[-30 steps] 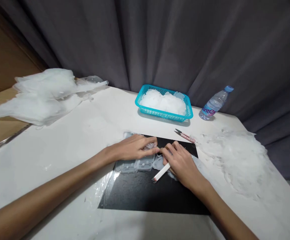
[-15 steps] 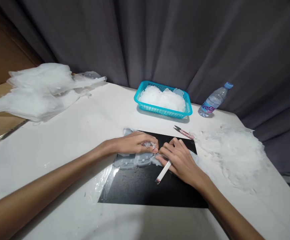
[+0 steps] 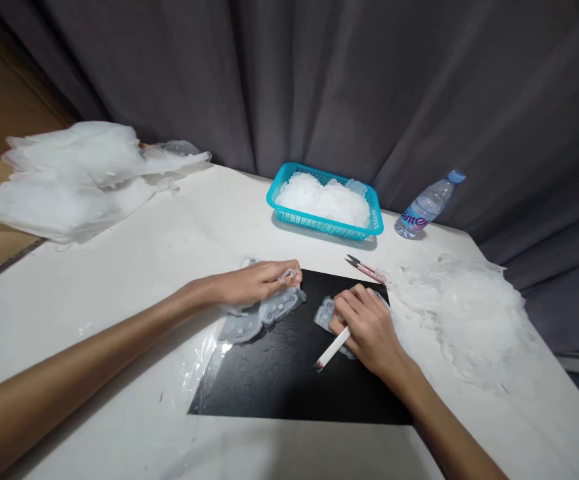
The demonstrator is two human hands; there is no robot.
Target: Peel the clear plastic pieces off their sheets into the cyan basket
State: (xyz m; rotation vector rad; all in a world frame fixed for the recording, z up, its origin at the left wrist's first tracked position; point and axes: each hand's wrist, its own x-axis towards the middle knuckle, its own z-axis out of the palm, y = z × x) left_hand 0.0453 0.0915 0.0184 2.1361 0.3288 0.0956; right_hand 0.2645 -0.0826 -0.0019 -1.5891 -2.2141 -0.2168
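Note:
My left hand [image 3: 262,281] is closed on one end of a translucent silicone sheet with small buttons [image 3: 264,313], lifting it off the black mat [image 3: 289,373]. My right hand [image 3: 364,323] grips a white knife-like tool [image 3: 332,349] and presses down on a smaller cut-off translucent piece [image 3: 325,313] on the mat. The two pieces lie apart with bare mat between them.
A turquoise basket [image 3: 326,227] of translucent pieces stands at the back. Small snips [image 3: 366,268] lie beside the mat, a water bottle [image 3: 426,207] behind them. Translucent scrap piles lie at the right [image 3: 464,313] and the far left [image 3: 74,180]. A grey curtain hangs behind the white table [image 3: 119,287].
The hands were together over one joined sheet. Now they have drawn apart: the left pulled its piece leftward, the right stays on the smaller separated piece.

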